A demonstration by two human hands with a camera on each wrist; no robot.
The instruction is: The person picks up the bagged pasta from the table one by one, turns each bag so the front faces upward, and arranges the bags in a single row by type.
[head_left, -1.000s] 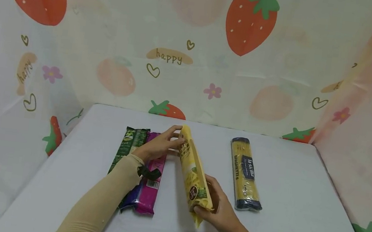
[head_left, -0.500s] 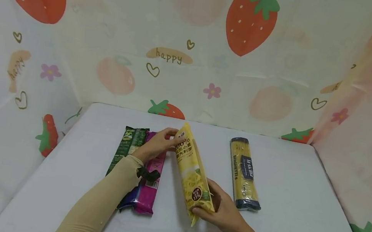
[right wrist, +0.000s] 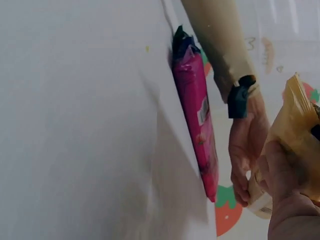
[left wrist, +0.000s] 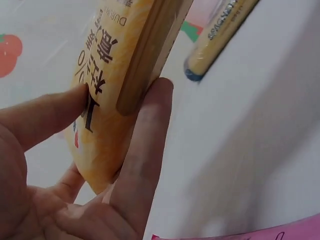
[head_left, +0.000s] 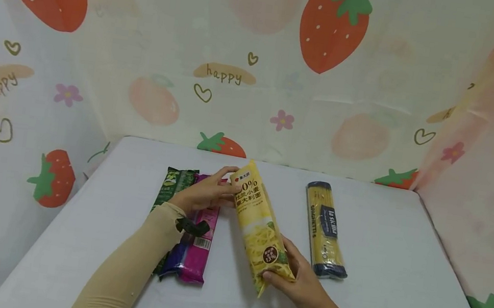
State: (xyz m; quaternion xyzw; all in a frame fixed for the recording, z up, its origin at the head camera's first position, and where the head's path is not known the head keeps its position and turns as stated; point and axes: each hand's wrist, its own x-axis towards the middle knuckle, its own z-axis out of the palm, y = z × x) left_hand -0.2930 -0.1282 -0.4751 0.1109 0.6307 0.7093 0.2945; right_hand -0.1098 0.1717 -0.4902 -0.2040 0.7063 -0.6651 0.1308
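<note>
A yellow pasta packet (head_left: 253, 221) with dark printed characters and a picture of noodles slants above the white table, its printed front turned up to the head camera. My left hand (head_left: 207, 193) pinches the far end; in the left wrist view the thumb presses the printed face (left wrist: 107, 65) and other fingers support the opposite side. Lower down, my right hand (head_left: 302, 284) grips the near end, thumb on the front and fingers behind the edge. In the right wrist view the packet's crimped end (right wrist: 295, 95) sticks out past the right hand (right wrist: 285, 185).
Left on the table (head_left: 398, 275), a green packet (head_left: 171, 186) and a magenta packet (head_left: 195, 260) lie side by side, partly behind the left arm. To the right lies a spaghetti packet (head_left: 325, 225) with dark blue ends. A strawberry-printed cloth (head_left: 282, 91) surrounds the table.
The yellow packet has rolled in both hands, from its edge showing to its printed front facing up. Its near end and the right hand shifted slightly right. The other packets stayed put.
</note>
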